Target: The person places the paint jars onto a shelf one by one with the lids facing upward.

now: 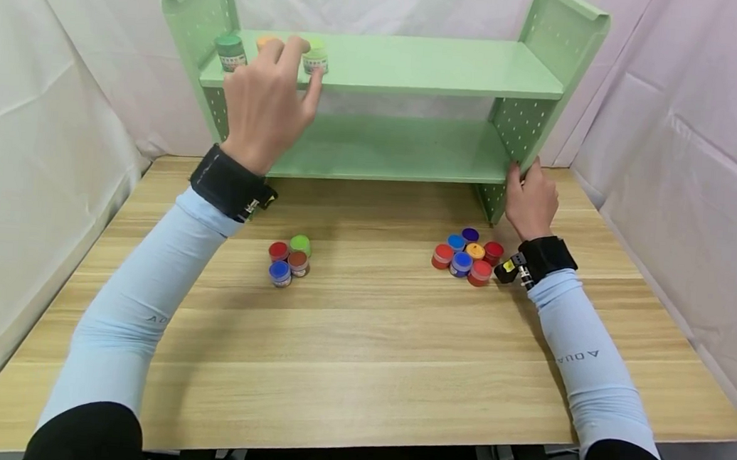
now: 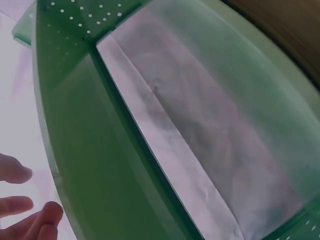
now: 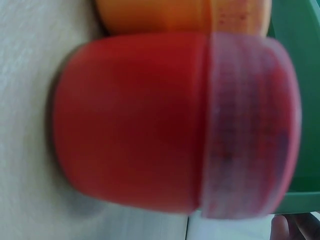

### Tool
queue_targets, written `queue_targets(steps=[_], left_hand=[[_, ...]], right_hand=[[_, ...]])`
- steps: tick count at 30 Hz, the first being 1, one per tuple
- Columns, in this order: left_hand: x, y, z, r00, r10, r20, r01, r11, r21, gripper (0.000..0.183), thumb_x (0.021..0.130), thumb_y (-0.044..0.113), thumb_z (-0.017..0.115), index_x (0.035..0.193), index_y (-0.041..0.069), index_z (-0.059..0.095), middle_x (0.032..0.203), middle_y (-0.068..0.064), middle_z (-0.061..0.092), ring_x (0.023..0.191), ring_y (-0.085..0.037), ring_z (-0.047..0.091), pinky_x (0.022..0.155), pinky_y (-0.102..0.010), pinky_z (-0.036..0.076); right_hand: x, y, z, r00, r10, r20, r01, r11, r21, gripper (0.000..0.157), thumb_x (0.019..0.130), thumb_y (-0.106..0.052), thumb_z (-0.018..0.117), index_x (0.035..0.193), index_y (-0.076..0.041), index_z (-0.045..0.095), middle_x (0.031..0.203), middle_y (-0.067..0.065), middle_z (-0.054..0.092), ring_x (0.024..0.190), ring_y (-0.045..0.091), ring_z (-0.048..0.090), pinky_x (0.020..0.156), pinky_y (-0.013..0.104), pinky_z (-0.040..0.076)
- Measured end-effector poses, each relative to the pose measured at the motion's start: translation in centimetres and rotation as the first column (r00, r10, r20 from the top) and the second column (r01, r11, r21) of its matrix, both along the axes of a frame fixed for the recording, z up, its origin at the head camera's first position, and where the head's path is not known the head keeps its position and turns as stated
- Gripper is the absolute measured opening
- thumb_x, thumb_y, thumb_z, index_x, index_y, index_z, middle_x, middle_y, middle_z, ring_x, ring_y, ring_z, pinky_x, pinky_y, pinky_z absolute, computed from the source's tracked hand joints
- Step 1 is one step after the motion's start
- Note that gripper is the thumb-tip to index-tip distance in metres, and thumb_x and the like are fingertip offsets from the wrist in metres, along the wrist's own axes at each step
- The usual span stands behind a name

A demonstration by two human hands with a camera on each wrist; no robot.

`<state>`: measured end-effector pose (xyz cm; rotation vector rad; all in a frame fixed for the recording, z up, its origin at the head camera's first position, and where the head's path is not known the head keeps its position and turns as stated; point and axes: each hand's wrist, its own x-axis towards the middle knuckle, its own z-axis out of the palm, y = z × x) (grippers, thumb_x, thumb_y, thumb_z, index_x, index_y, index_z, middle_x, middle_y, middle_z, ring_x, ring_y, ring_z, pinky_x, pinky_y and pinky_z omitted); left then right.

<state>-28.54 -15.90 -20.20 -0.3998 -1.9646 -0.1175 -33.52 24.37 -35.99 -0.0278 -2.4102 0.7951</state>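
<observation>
My left hand (image 1: pixel 268 102) is raised at the top left of the green shelf (image 1: pixel 419 62), thumb and fingers spread. Its index finger and thumb are right at a light green paint jar (image 1: pixel 317 57) standing on the upper board. Beside it, an orange jar (image 1: pixel 264 39) is mostly hidden behind the hand, and a dark green jar (image 1: pixel 230 53) stands at the left end. In the left wrist view, fingertips (image 2: pixel 50 214) show beside the shelf's edge. Lower down, my right hand (image 1: pixel 532 201) grips the front edge of the shelf's right side panel (image 1: pixel 521 134).
On the wooden table (image 1: pixel 360 343), a small group of jars includes a blue jar (image 1: pixel 280 274) and a light green-lidded jar (image 1: pixel 300 244). Several more jars stand near my right wrist, among them a red jar (image 3: pixel 135 120) and an orange jar (image 1: pixel 475 251). White cloth surrounds the table.
</observation>
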Motion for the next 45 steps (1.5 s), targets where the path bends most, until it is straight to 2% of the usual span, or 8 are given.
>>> queue_targets(steps=[6,14,17,24,34,36,41,45], left_hand=[[1.1,0.3,-1.5,0.995,-0.08,-0.067,0.084,0.994,0.069,0.033,0.095,0.034,0.048,0.097,0.005,0.065,0.078,-0.007,0.063,0.048,-0.022,0.044,0.039,-0.03,0.022],[1.7,-0.5,-5.6,0.977,-0.197,0.082,0.184,0.972,0.148,0.03,0.093,0.032,0.053,0.09,0.005,0.065,0.072,-0.005,0.065,0.05,-0.019,0.05,0.038,-0.031,0.026],[1.6,-1.1,-7.2,0.945,-0.26,0.197,0.239,0.963,0.124,0.029,0.091,0.032,0.055,0.09,0.006,0.065,0.073,-0.004,0.066,0.05,-0.017,0.05,0.039,-0.031,0.028],[1.2,-2.7,-9.8,0.824,-0.315,0.471,0.303,0.947,0.103,0.026,0.091,0.038,0.057,0.094,0.013,0.066,0.072,0.003,0.064,0.054,-0.013,0.051,0.045,-0.03,0.033],[0.4,-5.2,-10.8,0.533,-0.218,0.818,0.301,0.952,0.058,0.019,0.087,0.038,0.066,0.091,0.02,0.07,0.074,0.008,0.064,0.065,-0.011,0.057,0.06,-0.031,0.042],[0.4,-5.4,-10.7,0.448,-0.194,0.873,0.312,0.949,0.05,0.019,0.086,0.037,0.068,0.095,0.02,0.071,0.076,0.006,0.065,0.066,-0.012,0.057,0.061,-0.031,0.043],[0.5,-5.9,-11.0,0.185,-0.094,0.978,0.345,0.938,0.025,0.034,0.086,0.038,0.067,0.11,0.015,0.07,0.095,0.002,0.067,0.08,-0.015,0.06,0.071,-0.034,0.046],[0.3,-5.9,-11.5,0.082,-0.066,0.994,0.404,0.914,0.027,0.037,0.085,0.039,0.067,0.112,0.013,0.07,0.105,0.002,0.065,0.092,-0.016,0.059,0.079,-0.036,0.046]], right_hand=[[0.0,0.1,0.0,1.0,-0.007,-0.005,0.007,1.0,0.002,0.05,0.101,-0.044,0.031,0.121,-0.003,0.053,0.086,0.016,0.061,0.073,0.031,0.056,0.059,0.042,0.037],[-0.1,0.0,-0.1,1.0,0.008,-0.006,-0.008,1.0,-0.009,0.054,0.101,-0.045,0.031,0.129,-0.004,0.051,0.09,0.017,0.062,0.074,0.031,0.057,0.06,0.041,0.037],[-0.2,-0.1,-0.2,1.0,0.013,0.003,-0.013,1.0,-0.005,0.054,0.101,-0.045,0.03,0.13,-0.004,0.051,0.089,0.016,0.062,0.074,0.031,0.057,0.059,0.041,0.037],[-0.2,-0.2,-0.3,1.0,0.014,-0.001,-0.014,1.0,0.002,0.052,0.101,-0.045,0.03,0.124,-0.004,0.053,0.085,0.015,0.06,0.073,0.031,0.056,0.059,0.041,0.036],[-0.2,-0.4,-0.1,1.0,0.019,-0.009,-0.019,1.0,-0.003,0.051,0.101,-0.043,0.031,0.122,-0.003,0.053,0.086,0.016,0.061,0.073,0.031,0.056,0.058,0.041,0.037],[-0.2,-0.5,0.0,1.0,0.021,-0.012,-0.021,1.0,-0.002,0.051,0.1,-0.043,0.031,0.123,-0.003,0.053,0.087,0.016,0.061,0.073,0.031,0.056,0.058,0.041,0.036],[-0.1,-0.6,0.0,1.0,0.022,-0.019,-0.022,1.0,-0.008,0.051,0.1,-0.043,0.032,0.12,-0.002,0.054,0.084,0.016,0.06,0.071,0.031,0.056,0.057,0.04,0.037],[0.0,-0.5,0.0,0.999,0.024,-0.022,-0.024,1.0,-0.005,0.05,0.1,-0.043,0.032,0.119,-0.002,0.054,0.083,0.016,0.06,0.071,0.031,0.057,0.058,0.041,0.037]])
